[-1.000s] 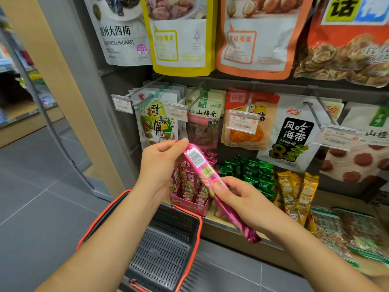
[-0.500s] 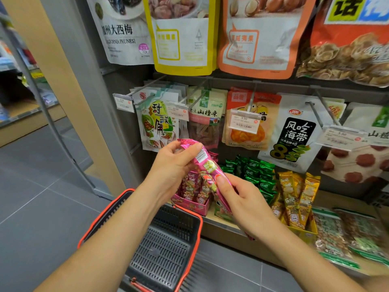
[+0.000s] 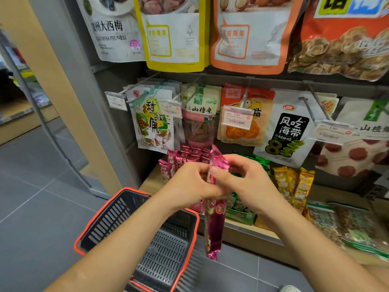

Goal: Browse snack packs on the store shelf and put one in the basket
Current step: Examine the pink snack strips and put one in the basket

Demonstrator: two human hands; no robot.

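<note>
pink foil stick-shaped snack pack [image 3: 213, 228] has swung from slanted to hanging upright, top end pinched between left hand [image 3: 189, 186] and right hand [image 3: 242, 182], tail below them beside the orange-rimmed grey plastic basket [image 3: 117, 216]; drop likely next.

Bright, even store light; wide-angle bending at edges, slight blur throughout.

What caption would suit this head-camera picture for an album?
Left hand and right hand hold a pink pack upright near the basket at the shelf.
</note>
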